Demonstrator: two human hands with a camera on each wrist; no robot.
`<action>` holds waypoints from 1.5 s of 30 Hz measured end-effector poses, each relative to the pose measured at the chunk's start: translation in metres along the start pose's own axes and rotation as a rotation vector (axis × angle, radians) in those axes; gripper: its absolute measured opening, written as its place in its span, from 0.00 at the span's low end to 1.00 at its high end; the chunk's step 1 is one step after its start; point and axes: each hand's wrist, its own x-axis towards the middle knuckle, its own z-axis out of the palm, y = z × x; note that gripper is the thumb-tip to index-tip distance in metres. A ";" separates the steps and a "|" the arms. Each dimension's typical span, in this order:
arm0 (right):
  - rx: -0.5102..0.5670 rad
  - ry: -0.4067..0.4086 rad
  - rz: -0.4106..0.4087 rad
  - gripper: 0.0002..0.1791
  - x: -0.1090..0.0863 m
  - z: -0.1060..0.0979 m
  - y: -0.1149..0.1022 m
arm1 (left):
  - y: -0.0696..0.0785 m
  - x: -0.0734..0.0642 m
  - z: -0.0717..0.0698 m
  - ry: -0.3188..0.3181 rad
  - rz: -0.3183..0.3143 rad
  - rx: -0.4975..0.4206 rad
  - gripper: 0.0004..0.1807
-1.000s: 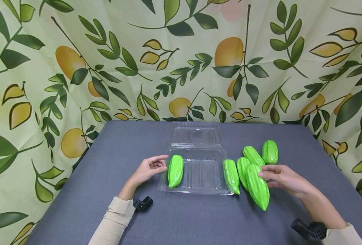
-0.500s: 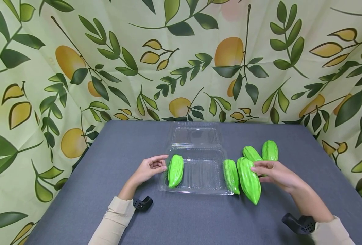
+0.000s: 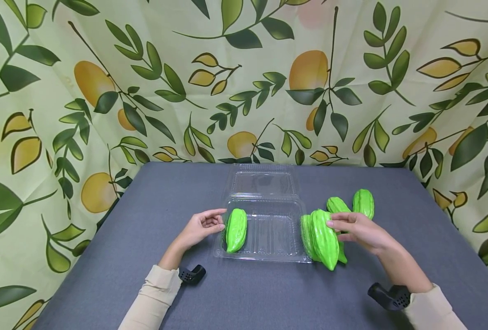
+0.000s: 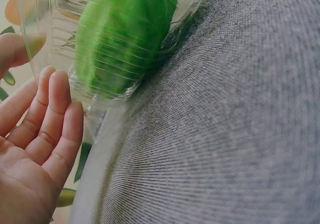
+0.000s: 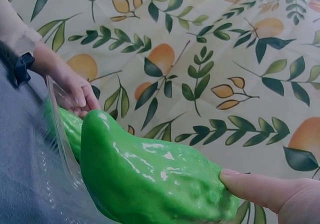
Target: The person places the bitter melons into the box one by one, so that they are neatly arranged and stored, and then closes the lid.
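At the left rim of a clear plastic clamshell container [image 3: 274, 229], my left hand [image 3: 202, 227] holds the edge lightly; its thumb shows through the plastic in the left wrist view. One bright green bitter melon [image 3: 237, 230] lies inside, along that left wall. My right hand [image 3: 361, 231] pinches another bitter melon, the held one [image 3: 325, 240], by its upper end, thumb on one side. It hangs tilted over the container's right edge. Behind it, a bitter melon [image 3: 306, 233] overlaps the right wall, and a further bitter melon [image 3: 343, 255] is mostly hidden.
Two more bitter melons lie farther back on the right, one [image 3: 337, 204] partly behind my hand and one [image 3: 363, 203] beyond it. The container's lid [image 3: 263, 183] is folded back flat on the grey tabletop [image 3: 178, 183]. A patterned cloth [image 3: 244, 82] hangs behind the table.
My right hand has carried the held bitter melon leftward, from over the group to the container's right edge, uncovering the hidden melon's tip. The left hand has stayed still.
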 end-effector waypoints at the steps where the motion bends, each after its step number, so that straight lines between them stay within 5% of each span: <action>1: 0.004 0.000 0.003 0.38 0.001 0.001 -0.001 | 0.000 0.000 0.000 0.000 0.000 0.001 0.26; 45: 0.160 0.010 -0.046 0.35 0.032 0.044 -0.030 | 0.003 -0.001 0.001 -0.006 -0.005 0.007 0.27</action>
